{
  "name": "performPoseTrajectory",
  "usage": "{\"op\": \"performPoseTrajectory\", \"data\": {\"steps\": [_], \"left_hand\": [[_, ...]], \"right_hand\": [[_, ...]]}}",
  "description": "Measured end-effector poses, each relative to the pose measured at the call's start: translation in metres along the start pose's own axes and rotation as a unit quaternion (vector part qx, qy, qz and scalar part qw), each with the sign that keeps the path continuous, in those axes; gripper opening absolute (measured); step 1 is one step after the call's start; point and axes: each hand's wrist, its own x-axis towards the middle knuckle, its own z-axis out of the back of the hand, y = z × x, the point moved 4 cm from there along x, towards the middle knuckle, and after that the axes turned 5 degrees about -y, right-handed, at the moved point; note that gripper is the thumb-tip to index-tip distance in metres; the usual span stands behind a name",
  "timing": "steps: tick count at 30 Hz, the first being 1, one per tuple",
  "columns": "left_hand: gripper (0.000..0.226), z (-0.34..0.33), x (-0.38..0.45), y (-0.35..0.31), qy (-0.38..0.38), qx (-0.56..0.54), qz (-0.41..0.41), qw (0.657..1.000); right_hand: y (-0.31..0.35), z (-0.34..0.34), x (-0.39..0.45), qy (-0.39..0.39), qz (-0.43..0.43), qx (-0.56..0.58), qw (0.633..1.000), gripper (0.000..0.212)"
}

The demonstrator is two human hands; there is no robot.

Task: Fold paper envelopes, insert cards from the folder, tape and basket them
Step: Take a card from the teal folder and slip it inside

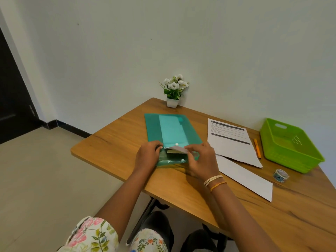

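Both hands work at the near, open end of the teal folder (172, 131) on the surface (112, 142): left hand (148, 153) pins it, right hand (201, 157) fingers pinch a pale card (179, 149). If the pinning slackens, the folder may slide and the card snag.

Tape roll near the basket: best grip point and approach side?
The tape roll lies flat on the table, hole up, apart from the green basket and the white sheet. Probably best from above: fingers across the outer rim, or one inside the core and one outside. The near side is open.
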Motion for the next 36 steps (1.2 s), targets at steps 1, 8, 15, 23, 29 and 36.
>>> {"op": "performPoseTrajectory", "data": {"steps": [1, 8, 15, 23, 29, 36], "left_hand": [[0.015, -0.001, 0.000, 0.000, 0.004, -0.002, 0.006, 1.000], [0.039, 0.002, 0.001, 0.007, 0.039, -0.046, 0.049, 0.997], [0.072, 0.006, -0.003, 0.004, 0.047, -0.068, 0.051, 0.995], [0.063, 0.006, -0.006, -0.009, -0.008, 0.076, -0.035, 0.996], [0.054, -0.006, -0.010, -0.020, 0.029, 0.155, -0.191, 0.969], [0.047, -0.010, -0.009, -0.015, 0.063, 0.237, -0.150, 0.958]], "right_hand": [[0.004, 0.009, 0.003, -0.031, 0.010, 0.019, 0.999, 0.023], [0.021, 0.074, 0.034, -0.188, -0.026, 0.138, 0.972, 0.027], [0.021, 0.130, 0.056, -0.366, -0.072, 0.166, 0.913, 0.029], [0.018, 0.152, 0.061, -0.446, -0.094, 0.192, 0.869, 0.039], [0.007, 0.081, 0.029, -0.244, 0.044, 0.106, 0.963, 0.020], [-0.001, 0.007, -0.038, 0.026, 0.086, 0.065, 0.994, 0.018]]}}
